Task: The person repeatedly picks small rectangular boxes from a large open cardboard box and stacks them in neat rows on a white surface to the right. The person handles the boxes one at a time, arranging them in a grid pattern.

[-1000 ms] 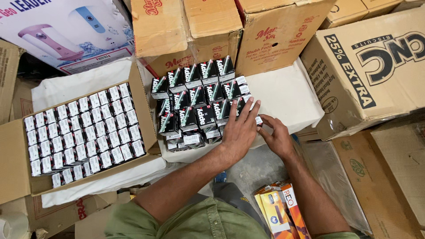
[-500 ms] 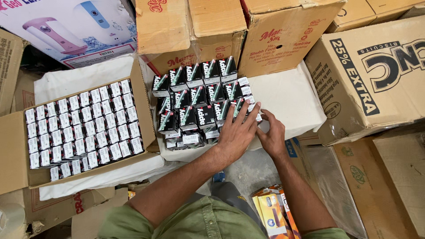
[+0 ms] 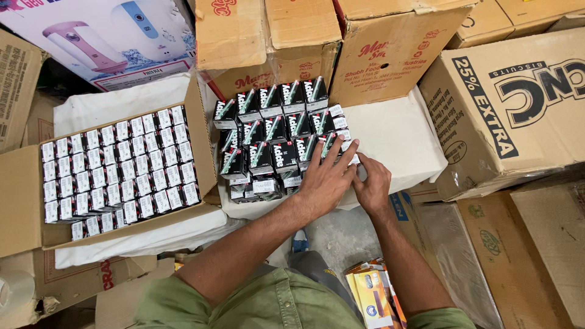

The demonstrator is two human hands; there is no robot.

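Dozens of small black boxes (image 3: 277,137) stand stacked on white sheeting (image 3: 396,134). Left hand (image 3: 326,176) lies flat, fingers spread, on their right edge; right hand (image 3: 373,183) touches beside, grip unclear. White-labelled boxes fill an open carton (image 3: 18,189), left.

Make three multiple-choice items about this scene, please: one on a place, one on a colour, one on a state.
1. Where does the left hand rest?
A. on the stack of small black cartons
B. inside the open box
C. on the floor

2. What colour are the person's sleeves?
A. red
B. green
C. white

3. How is the open cardboard box at the left?
A. empty
B. taped shut
C. filled with rows of small white-topped cartons

Answers: 1 A, its fingers lie on the stack's edge beside the right hand; 2 B, both sleeves are green; 3 C, rows fill it.
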